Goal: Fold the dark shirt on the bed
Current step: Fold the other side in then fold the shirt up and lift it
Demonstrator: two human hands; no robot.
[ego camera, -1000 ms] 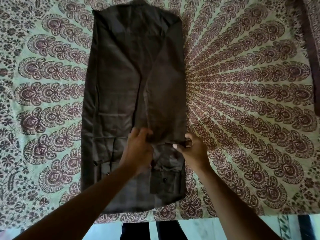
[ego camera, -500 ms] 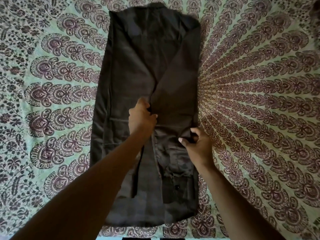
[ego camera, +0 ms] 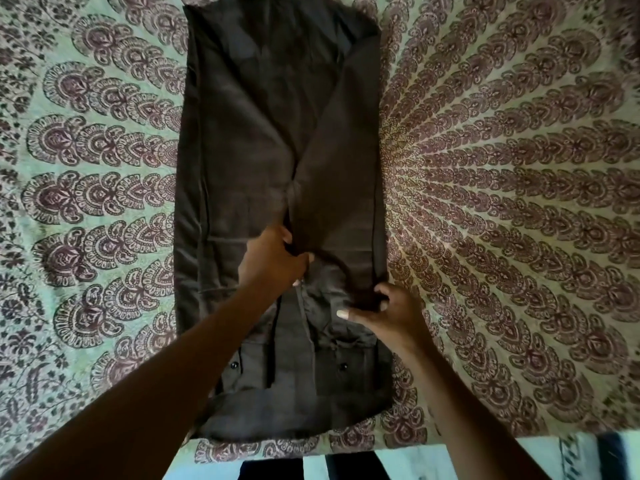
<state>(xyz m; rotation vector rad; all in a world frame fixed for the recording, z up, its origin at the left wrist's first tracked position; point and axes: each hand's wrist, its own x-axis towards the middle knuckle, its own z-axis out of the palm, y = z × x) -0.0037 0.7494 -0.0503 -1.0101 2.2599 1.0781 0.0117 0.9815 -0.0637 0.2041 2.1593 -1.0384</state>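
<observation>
Left hand [ego camera: 273, 261] and right hand [ego camera: 388, 310] both pinch the folded sleeve edge of the dark shirt [ego camera: 277, 133]. Beyond the fingertips, flat cloth runs to the far end, nothing raised on it. Outboard of the right fingers lies open patterned bedspread [ego camera: 502, 202]; same outboard of the left knuckles. Behind the wrists, the bed's near edge [ego camera: 450, 441] drops away.

head view, looking steeply down, close over bed [ego camera: 519, 168]
</observation>
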